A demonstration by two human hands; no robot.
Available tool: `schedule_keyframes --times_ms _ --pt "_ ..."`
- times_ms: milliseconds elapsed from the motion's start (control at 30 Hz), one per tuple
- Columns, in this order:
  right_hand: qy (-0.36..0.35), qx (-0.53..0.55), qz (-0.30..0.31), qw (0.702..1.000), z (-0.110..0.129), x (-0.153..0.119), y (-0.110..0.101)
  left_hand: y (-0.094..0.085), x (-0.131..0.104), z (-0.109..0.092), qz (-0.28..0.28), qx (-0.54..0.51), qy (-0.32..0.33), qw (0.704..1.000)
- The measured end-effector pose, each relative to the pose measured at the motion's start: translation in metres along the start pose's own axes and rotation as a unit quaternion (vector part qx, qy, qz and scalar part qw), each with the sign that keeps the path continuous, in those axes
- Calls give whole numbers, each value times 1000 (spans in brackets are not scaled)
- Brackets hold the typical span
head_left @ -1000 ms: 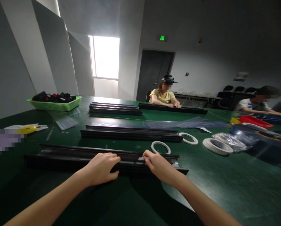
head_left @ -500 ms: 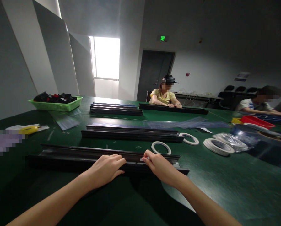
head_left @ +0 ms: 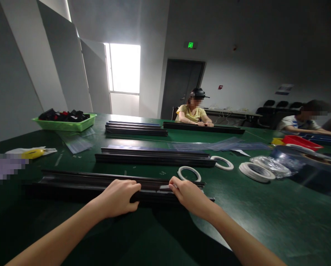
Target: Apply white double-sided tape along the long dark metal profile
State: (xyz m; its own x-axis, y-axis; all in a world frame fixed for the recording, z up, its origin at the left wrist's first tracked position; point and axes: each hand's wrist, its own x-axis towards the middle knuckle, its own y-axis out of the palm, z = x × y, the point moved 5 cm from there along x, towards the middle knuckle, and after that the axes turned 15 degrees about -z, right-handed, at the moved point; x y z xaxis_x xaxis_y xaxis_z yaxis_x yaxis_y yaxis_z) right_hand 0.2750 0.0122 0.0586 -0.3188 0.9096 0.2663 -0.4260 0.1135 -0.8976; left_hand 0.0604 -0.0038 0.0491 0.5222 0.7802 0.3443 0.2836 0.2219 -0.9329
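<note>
A long black channel-shaped profile [head_left: 71,181] lies crosswise on the green table before me. My left hand [head_left: 118,198] is closed around its near wall, left of the middle, fingers inside the channel and thumb on the near side. Over the right part of the profile, my right hand [head_left: 186,194] pinches the end of a thin white strip [head_left: 164,187] between thumb and fingers. The strip runs left along the channel; its full length cannot be made out. Just behind the profile lies a white tape roll [head_left: 189,173], near my right fingers.
Behind lie another black profile [head_left: 154,159] and clear plastic strips [head_left: 209,145]. More tape rolls [head_left: 255,172] and a red tray [head_left: 301,142] are at right. A green basket [head_left: 65,125] holds black parts. Two people work across the table, one behind a long black profile [head_left: 204,128].
The black profile has slid left, together with my left hand. My right hand has stayed nearly in place, and more of the white strip shows beside its fingers.
</note>
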Motion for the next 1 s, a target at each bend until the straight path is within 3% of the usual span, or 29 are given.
schedule_keyframes --times_ms 167,1000 --pt "1 6 2 1000 -2 0 0 0 -1 6 5 18 -26 999" --pt "26 68 37 997 0 1 -2 6 -2 4 15 7 -18 1000"
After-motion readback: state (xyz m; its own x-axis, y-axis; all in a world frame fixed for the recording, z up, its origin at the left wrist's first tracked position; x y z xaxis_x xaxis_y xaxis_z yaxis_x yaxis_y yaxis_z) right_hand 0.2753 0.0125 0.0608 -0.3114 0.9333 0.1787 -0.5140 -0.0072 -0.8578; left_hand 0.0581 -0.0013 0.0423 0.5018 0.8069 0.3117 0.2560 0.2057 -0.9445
